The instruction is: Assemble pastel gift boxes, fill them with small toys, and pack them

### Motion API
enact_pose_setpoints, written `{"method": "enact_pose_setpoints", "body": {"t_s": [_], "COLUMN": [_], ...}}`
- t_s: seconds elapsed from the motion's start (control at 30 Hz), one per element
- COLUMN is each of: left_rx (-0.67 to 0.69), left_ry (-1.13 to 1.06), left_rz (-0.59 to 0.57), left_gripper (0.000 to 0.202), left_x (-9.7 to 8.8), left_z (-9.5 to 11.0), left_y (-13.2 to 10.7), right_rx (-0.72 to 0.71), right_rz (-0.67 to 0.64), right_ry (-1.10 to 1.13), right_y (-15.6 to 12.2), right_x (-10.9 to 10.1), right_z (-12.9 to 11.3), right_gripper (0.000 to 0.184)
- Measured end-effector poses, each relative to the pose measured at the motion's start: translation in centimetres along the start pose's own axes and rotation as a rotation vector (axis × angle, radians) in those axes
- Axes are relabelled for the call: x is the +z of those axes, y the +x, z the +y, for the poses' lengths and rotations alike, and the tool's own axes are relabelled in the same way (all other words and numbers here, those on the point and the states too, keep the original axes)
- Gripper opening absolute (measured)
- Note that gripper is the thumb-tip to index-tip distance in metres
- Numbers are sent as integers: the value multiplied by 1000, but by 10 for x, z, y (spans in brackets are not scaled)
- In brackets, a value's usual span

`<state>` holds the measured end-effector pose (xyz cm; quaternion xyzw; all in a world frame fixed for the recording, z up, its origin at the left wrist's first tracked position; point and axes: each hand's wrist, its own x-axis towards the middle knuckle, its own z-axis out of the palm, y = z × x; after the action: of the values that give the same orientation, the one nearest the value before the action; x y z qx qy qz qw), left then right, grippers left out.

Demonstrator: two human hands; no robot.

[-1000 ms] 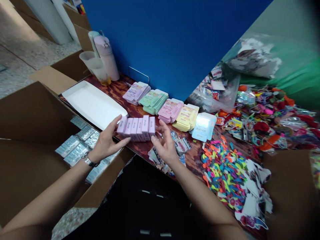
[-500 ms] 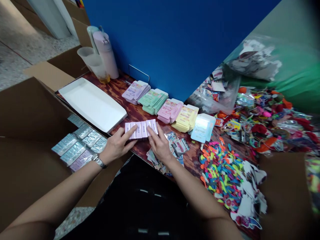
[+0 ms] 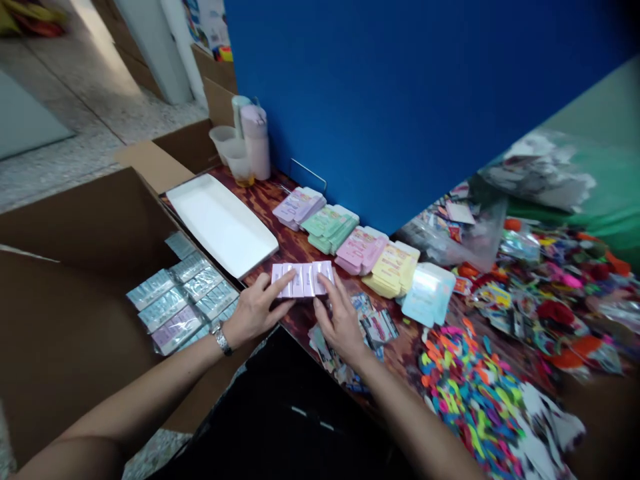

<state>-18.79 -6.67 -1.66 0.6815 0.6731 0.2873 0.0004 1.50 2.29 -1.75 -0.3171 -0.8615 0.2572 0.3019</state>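
Observation:
A row of several small purple boxes [image 3: 303, 281], pressed side by side, lies at the table's front edge between my hands. At its left end, my left hand [image 3: 254, 308] has its fingers on top and the thumb at the near side. My right hand [image 3: 343, 323] grips the right end, fingertips on the box tops and thumb in front. Just behind are stacks of flat cartons: purple [image 3: 299, 207], green [image 3: 330, 227], pink [image 3: 361, 249], yellow [image 3: 391, 268] and light blue [image 3: 429, 293]. Printed cards [image 3: 377, 325] lie partly under my right hand.
A white tray [image 3: 223, 223] lies left on the table [image 3: 227, 179]. Beyond it stand cups [image 3: 239, 162] and a pink bottle [image 3: 257, 143]. An open cardboard box [image 3: 75, 267] below holds wrapped packs [image 3: 175, 327]. Colourful balloons [image 3: 470, 393] are heaped right, beside a blue panel [image 3: 390, 100].
The view has shifted, so everything sits lower and further right. My right hand's fingers have moved towards the right end of the purple box row; my left hand keeps its hold.

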Motion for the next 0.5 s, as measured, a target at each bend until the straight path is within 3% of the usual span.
{"method": "enact_pose_setpoints", "body": {"t_s": [0.1,0.17,0.33,0.5], "left_rx": [-28,-68,-261,-447], "left_ry": [33,121,357,350], "left_rz": [90,176,278,279], "left_gripper": [57,56,54,56], "left_x": [-26,-46,-82,-94], "left_z": [-12,-30,-104,-184], "left_y": [7,13,31,49], "right_rx": [-106,-195,-296,-316], "right_rz": [-12,-31,-79,-207], "right_ry": [57,99,213,238], "right_y": [39,78,186,274], "right_x": [1,15,93,170], "right_z": [-12,-20,-30,-37], "right_gripper": [63,68,75,78]}}
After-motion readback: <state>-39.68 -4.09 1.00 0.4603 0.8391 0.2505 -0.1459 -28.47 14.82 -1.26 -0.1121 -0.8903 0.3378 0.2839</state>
